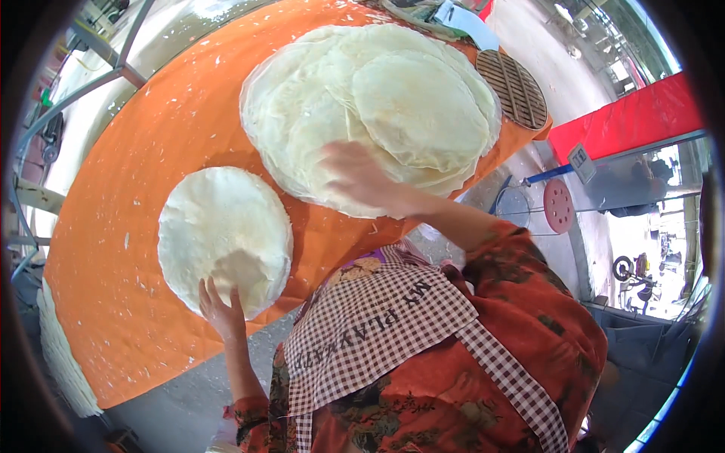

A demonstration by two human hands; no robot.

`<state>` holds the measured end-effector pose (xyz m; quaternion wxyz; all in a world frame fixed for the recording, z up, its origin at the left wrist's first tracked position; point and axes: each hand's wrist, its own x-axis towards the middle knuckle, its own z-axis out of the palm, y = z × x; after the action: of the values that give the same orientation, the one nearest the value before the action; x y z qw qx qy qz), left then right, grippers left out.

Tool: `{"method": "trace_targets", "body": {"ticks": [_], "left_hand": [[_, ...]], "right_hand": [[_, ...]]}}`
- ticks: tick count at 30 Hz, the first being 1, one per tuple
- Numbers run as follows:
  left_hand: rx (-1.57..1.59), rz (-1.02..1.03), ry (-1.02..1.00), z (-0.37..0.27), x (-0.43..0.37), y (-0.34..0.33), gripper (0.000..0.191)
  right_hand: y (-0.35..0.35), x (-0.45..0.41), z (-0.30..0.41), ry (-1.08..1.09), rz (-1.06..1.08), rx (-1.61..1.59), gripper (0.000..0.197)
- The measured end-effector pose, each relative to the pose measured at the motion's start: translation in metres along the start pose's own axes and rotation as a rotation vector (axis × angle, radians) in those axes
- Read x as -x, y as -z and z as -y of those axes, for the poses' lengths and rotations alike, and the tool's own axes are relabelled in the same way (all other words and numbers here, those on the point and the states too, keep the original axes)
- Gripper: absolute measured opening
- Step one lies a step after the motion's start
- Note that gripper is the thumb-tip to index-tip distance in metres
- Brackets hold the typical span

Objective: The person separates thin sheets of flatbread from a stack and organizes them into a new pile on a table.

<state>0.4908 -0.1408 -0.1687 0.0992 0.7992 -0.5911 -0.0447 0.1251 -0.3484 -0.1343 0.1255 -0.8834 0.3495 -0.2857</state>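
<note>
A neat round stack of thin pale sheets (221, 226), which look like rice paper or dough wrappers, lies on the orange-covered table (136, 238). My left hand (224, 308) rests at its near edge, fingers spread over the top sheet. Farther back spreads a broad, loose pile of larger pale sheets (306, 107), overlapping unevenly. One rounded sheet (419, 107) lies on top at its right. Over the near part of this pile is my right hand (354, 172), blurred, fingers apart, with nothing visible in it. Whether it touches the sheets I cannot tell.
A slatted round brown rack (512, 89) sits at the table's right edge, near a pale blue item (467, 22). Another pale stack (65, 351) stands at the left end. Metal framing (122, 68) rises at the left. A red-covered surface (626, 119) is at the right.
</note>
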Motion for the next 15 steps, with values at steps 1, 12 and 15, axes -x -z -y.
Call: {"method": "trace_targets", "body": {"ticks": [1, 12, 15], "left_hand": [[0.238, -0.202, -0.056, -0.007, -0.004, -0.004, 0.049], [1.868, 0.865, 0.304, -0.320, -0.099, -0.052, 0.043], [2.074, 0.974, 0.379, -0.377, -0.112, -0.058, 0.048]], "right_hand": [[0.019, 0.030, -0.028, -0.142, -0.041, 0.138, 0.040], [0.114, 0.074, -0.132, -0.402, 0.256, 0.174, 0.030], [0.183, 0.058, -0.121, -0.236, 0.229, 0.281, 0.019]]}}
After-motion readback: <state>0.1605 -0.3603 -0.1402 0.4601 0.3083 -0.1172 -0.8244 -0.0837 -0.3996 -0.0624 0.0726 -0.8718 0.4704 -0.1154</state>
